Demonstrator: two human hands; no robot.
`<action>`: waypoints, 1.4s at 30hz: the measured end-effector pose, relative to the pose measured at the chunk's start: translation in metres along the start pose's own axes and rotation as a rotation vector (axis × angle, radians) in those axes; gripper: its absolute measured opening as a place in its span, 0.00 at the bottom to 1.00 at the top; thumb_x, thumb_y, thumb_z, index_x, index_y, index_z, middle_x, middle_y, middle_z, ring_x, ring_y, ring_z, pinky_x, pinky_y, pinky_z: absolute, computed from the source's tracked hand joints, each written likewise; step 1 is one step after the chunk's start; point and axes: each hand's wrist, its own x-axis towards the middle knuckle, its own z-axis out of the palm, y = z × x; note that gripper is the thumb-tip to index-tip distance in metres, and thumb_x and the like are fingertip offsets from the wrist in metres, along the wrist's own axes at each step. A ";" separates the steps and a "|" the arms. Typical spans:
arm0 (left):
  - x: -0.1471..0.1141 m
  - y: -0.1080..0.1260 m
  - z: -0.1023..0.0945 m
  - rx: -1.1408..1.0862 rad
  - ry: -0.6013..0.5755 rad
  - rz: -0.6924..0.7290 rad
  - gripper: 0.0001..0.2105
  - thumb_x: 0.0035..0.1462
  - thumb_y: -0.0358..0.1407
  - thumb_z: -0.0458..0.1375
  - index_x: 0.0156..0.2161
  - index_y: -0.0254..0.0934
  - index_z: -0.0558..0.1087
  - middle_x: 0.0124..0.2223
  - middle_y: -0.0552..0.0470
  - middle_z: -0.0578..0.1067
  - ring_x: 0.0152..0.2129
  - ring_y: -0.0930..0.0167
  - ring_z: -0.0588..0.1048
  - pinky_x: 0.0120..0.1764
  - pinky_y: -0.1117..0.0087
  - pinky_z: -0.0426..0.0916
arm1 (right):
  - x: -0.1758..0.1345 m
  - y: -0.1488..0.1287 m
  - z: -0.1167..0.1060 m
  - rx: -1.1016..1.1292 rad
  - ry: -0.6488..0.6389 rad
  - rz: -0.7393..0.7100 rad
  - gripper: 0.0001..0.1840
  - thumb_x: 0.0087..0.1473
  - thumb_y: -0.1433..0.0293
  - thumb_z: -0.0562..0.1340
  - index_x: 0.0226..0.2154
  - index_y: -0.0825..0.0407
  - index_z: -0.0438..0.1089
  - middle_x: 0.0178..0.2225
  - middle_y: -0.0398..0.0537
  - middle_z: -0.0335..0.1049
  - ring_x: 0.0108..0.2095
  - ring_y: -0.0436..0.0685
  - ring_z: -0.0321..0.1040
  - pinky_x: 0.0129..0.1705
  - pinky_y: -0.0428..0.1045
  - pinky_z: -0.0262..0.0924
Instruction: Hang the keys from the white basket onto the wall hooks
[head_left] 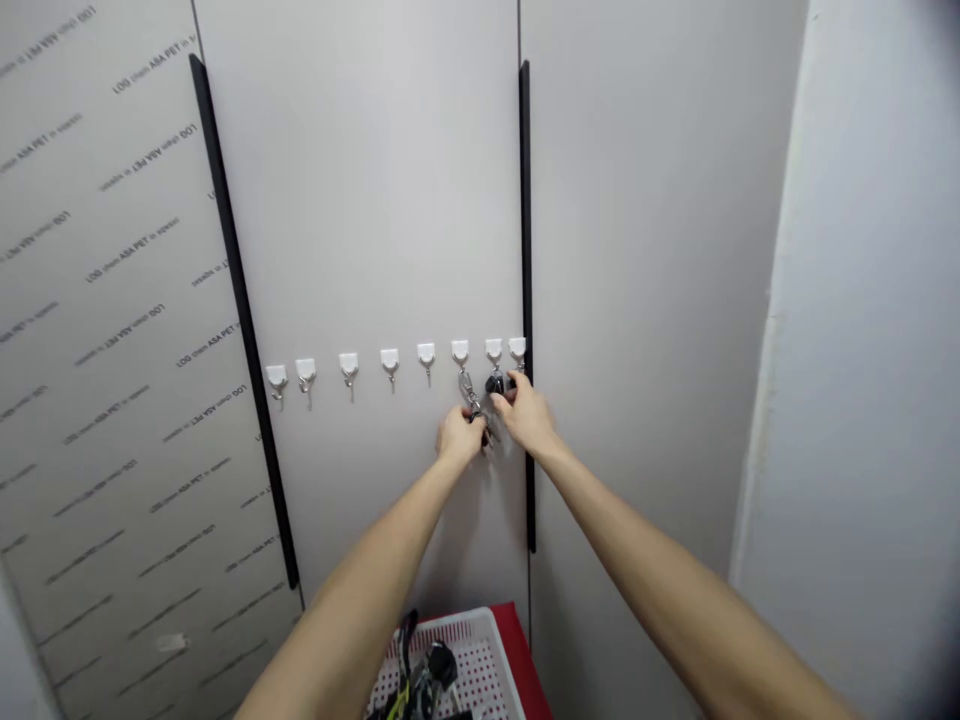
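My left hand is closed on a bunch of keys, whose metal chain runs up to the white hook above it. Beside it, my right hand is closed, thumb and finger pinching at a small black object below the neighbouring white hook. My fingers partly cover that object, so its kind is unclear. The rightmost white hook is just above my right fingertips, its lower part hidden.
Several more white hooks, among them one far left, line the pale cabinet door. Long black handles edge the door. Below, a white perforated basket holds straps and dark items, with a red surface under it.
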 end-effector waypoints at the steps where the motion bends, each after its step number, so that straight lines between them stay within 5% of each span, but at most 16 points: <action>1: 0.000 0.003 -0.001 -0.057 -0.008 0.019 0.08 0.38 0.34 0.50 0.27 0.34 0.65 0.26 0.49 0.69 0.24 0.72 0.67 0.28 0.72 0.59 | 0.005 0.000 0.000 -0.007 -0.033 -0.001 0.19 0.39 0.68 0.52 0.38 0.55 0.60 0.26 0.49 0.66 0.28 0.54 0.61 0.31 0.48 0.53; 6: 0.007 0.031 -0.033 -0.497 -0.086 0.087 0.06 0.37 0.35 0.50 0.22 0.33 0.64 0.20 0.55 0.65 0.17 0.78 0.64 0.22 0.76 0.59 | 0.015 -0.004 -0.001 0.125 0.040 -0.021 0.09 0.37 0.72 0.51 0.23 0.55 0.65 0.20 0.45 0.66 0.23 0.50 0.61 0.28 0.45 0.54; 13: 0.020 0.064 -0.074 -0.663 -0.111 0.149 0.05 0.35 0.34 0.51 0.19 0.32 0.62 0.18 0.57 0.64 0.15 0.80 0.62 0.19 0.79 0.57 | 0.057 -0.029 -0.026 0.429 0.287 -0.022 0.12 0.39 0.67 0.50 0.27 0.56 0.64 0.18 0.44 0.64 0.20 0.48 0.60 0.23 0.43 0.54; 16: 0.008 0.048 -0.079 -0.624 -0.231 0.124 0.05 0.35 0.33 0.51 0.16 0.32 0.60 0.15 0.59 0.61 0.13 0.81 0.60 0.19 0.79 0.56 | 0.044 -0.033 -0.031 0.436 0.062 -0.055 0.11 0.38 0.69 0.51 0.26 0.56 0.64 0.16 0.42 0.61 0.16 0.46 0.58 0.20 0.42 0.52; 20: -0.032 -0.007 -0.066 -0.441 -0.416 0.006 0.05 0.35 0.32 0.50 0.17 0.31 0.62 0.14 0.60 0.58 0.13 0.81 0.57 0.18 0.79 0.53 | -0.028 -0.013 -0.013 0.304 -0.393 -0.224 0.07 0.38 0.71 0.51 0.20 0.53 0.65 0.16 0.41 0.62 0.18 0.47 0.56 0.22 0.44 0.51; 26: -0.110 -0.102 -0.018 -0.067 -0.585 -0.159 0.08 0.37 0.29 0.45 0.20 0.30 0.66 0.15 0.58 0.60 0.15 0.78 0.58 0.18 0.78 0.51 | -0.150 0.055 0.036 0.309 -0.866 -0.022 0.10 0.37 0.72 0.50 0.18 0.47 0.65 0.17 0.41 0.63 0.19 0.49 0.55 0.22 0.46 0.49; 30: -0.146 -0.132 -0.005 0.108 -0.666 -0.126 0.09 0.35 0.28 0.46 0.22 0.32 0.68 0.18 0.57 0.65 0.19 0.76 0.61 0.22 0.77 0.54 | -0.170 0.070 0.040 0.297 -1.036 0.022 0.10 0.37 0.73 0.50 0.18 0.45 0.65 0.16 0.40 0.62 0.18 0.50 0.56 0.20 0.46 0.49; 33: -0.155 -0.138 -0.010 0.109 -0.670 -0.083 0.12 0.35 0.27 0.47 0.28 0.33 0.69 0.26 0.55 0.69 0.25 0.74 0.64 0.28 0.76 0.57 | -0.133 0.055 0.025 0.261 -0.853 0.010 0.07 0.37 0.71 0.51 0.18 0.47 0.64 0.19 0.42 0.64 0.21 0.51 0.58 0.24 0.47 0.52; 36: -0.154 -0.138 -0.020 0.071 -0.616 -0.054 0.14 0.37 0.28 0.47 0.33 0.33 0.67 0.33 0.51 0.69 0.30 0.73 0.65 0.34 0.75 0.56 | -0.068 0.034 0.004 0.184 -0.233 0.061 0.12 0.41 0.65 0.50 0.30 0.50 0.62 0.30 0.47 0.64 0.28 0.52 0.60 0.30 0.48 0.54; 38: -0.152 -0.137 -0.027 0.062 -0.593 -0.042 0.13 0.39 0.30 0.46 0.33 0.33 0.67 0.33 0.50 0.69 0.31 0.72 0.65 0.36 0.74 0.56 | -0.029 0.024 -0.005 0.032 0.029 0.104 0.17 0.40 0.62 0.50 0.34 0.51 0.60 0.33 0.48 0.63 0.29 0.53 0.60 0.31 0.49 0.53; 42: -0.154 -0.143 -0.038 0.074 -0.572 -0.071 0.12 0.39 0.30 0.47 0.32 0.33 0.66 0.32 0.50 0.69 0.31 0.72 0.65 0.36 0.74 0.57 | 0.012 0.018 -0.009 -0.238 -0.004 0.148 0.15 0.39 0.60 0.51 0.27 0.51 0.64 0.25 0.49 0.66 0.28 0.56 0.61 0.27 0.49 0.52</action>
